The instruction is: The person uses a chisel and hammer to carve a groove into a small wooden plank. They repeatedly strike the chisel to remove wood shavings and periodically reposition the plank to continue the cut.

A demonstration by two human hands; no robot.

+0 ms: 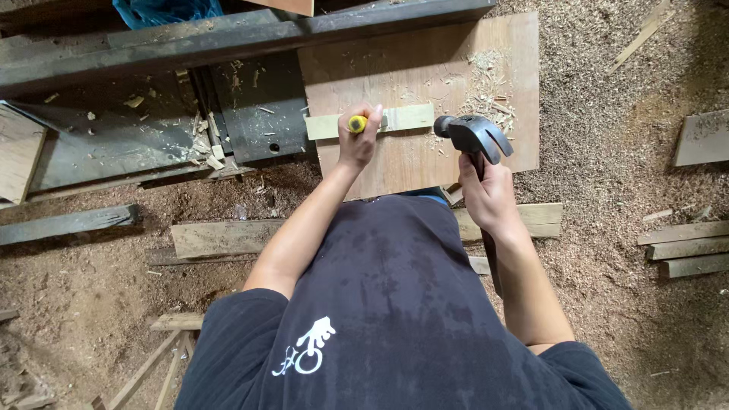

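Held chisel (357, 124) steady, upright on pale wood strip (370, 121) lying across plywood board (425, 99) on desk. Judged strike best kept square on yellow handle top. Left hand (360, 137): fingers wrapped tight round chisel. Right hand (486, 191): fingers clamped on claw hammer (472, 137), head near strip's right end.

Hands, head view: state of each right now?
Left hand: closed around a yellow-handled chisel, set on the pale wood strip.
Right hand: closed on the hammer, near its head.
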